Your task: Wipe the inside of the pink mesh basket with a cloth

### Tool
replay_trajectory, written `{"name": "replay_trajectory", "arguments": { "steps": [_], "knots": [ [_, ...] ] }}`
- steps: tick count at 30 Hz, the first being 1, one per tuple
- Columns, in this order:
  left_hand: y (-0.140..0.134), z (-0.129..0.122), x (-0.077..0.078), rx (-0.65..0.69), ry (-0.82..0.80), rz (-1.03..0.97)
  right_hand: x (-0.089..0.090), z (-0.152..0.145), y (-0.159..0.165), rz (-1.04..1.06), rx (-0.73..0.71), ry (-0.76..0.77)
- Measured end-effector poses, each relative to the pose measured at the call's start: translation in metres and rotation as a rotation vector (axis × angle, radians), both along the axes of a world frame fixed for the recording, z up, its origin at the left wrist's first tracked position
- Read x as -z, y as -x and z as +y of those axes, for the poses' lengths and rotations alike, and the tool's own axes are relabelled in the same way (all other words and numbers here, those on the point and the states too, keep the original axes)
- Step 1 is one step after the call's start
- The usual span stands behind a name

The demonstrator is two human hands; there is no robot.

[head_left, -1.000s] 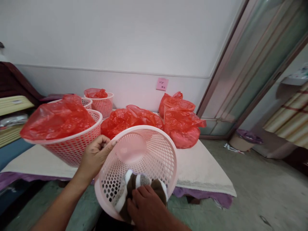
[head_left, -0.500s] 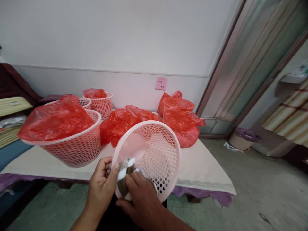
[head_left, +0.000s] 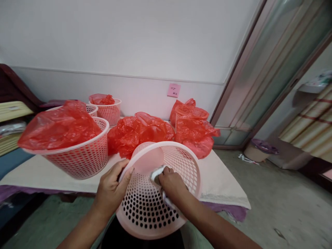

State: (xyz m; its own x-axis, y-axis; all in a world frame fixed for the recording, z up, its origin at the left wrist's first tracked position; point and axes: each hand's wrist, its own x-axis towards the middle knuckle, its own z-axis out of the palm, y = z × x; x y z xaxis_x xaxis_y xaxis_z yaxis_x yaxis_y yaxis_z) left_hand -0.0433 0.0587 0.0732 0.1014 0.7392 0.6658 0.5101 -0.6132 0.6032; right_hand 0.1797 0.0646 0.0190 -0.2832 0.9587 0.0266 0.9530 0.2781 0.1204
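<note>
Left hand (head_left: 113,186), right hand (head_left: 171,181): bare, forearms uncovered, no sleeves, gloves or jewellery visible.

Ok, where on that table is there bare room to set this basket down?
The table is bare at its right front, between the red bags and the near edge. A smaller bare strip lies front left, below the big bag-lined basket. The back is crowded with bags and baskets. The left hand holds the pink basket.

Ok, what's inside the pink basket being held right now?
Inside the tilted pink basket the right hand presses a cloth against the solid bottom. Only a white edge of the cloth shows; the hand covers the rest. The left hand grips the rim.
</note>
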Motion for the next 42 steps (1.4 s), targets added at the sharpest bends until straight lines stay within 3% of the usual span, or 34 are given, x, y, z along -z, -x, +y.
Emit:
{"name": "replay_trajectory", "arguments": {
  "steps": [4,9,16,19,23,26,29,33,37,40,42],
  "knots": [
    [-0.003,0.0,-0.003,0.035,0.034,-0.006,-0.001,0.02,-0.004,0.048,0.11,-0.053],
    [-0.006,-0.001,-0.005,0.052,0.023,-0.005,0.011,0.045,0.004,0.135,0.211,-0.057],
    [-0.01,-0.003,-0.004,0.134,-0.015,0.117,0.038,0.062,0.023,0.258,0.092,0.167],
    [-0.009,0.0,-0.004,0.137,-0.024,0.125,0.031,0.048,0.034,0.297,-0.068,0.228],
    [-0.001,0.011,-0.008,0.073,0.044,0.028,0.002,-0.002,0.043,0.332,-0.299,0.224],
    [0.005,0.021,-0.012,0.059,0.109,0.006,-0.014,-0.045,0.042,0.347,-0.453,0.137],
    [0.007,0.03,-0.017,0.062,0.176,-0.022,-0.011,-0.074,0.039,0.27,-0.569,0.011],
    [0.002,0.037,-0.026,0.094,0.241,-0.063,0.012,-0.083,0.038,0.151,-0.481,-0.175],
    [-0.002,0.038,-0.029,0.101,0.274,-0.084,0.028,-0.08,0.044,0.124,-0.428,-0.232],
    [-0.005,0.027,-0.019,0.025,0.285,-0.14,0.023,-0.078,0.052,0.23,-0.453,-0.244],
    [-0.009,0.013,-0.007,-0.009,0.299,-0.188,0.011,-0.075,0.058,0.389,-0.371,-0.246]
  ]
}}
